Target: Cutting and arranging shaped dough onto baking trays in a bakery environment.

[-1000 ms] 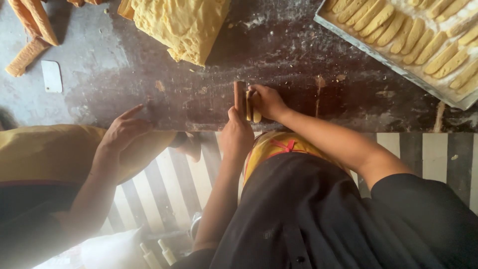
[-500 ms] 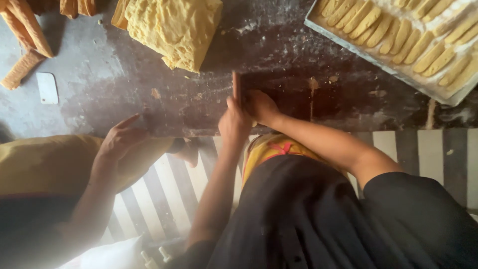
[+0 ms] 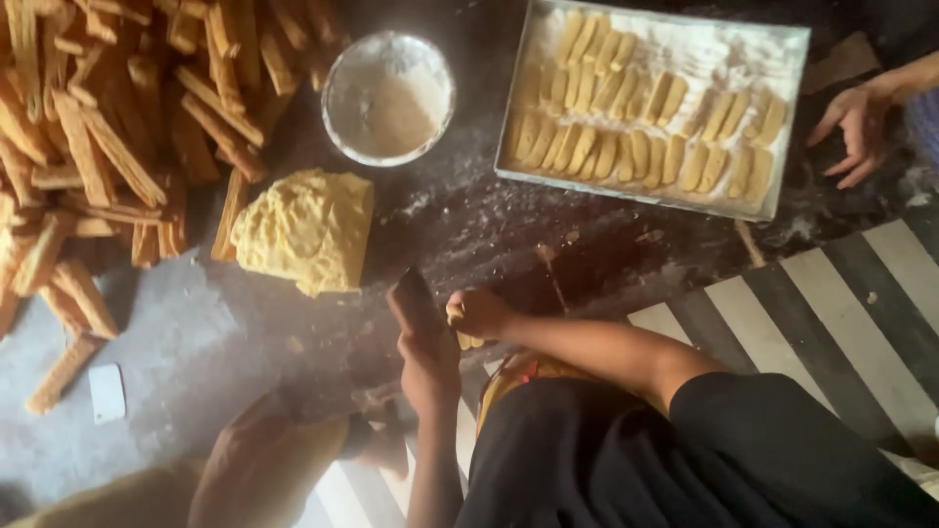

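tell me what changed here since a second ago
The view has tilted up, bringing in the flour bowl, stick pile and the whole tray. The left hand still grips the dark tool; the right hand still pinches dough beside it. The dough lump stayed put.

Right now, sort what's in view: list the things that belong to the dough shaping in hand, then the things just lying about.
In use:
- left hand, holding a dark flat tool
- right hand, closed on a small dough piece
- yellow dough lump
- tray of shaped pieces
- flour bowl

Lying about:
- heap of sticks
- small white card
- another person's hand
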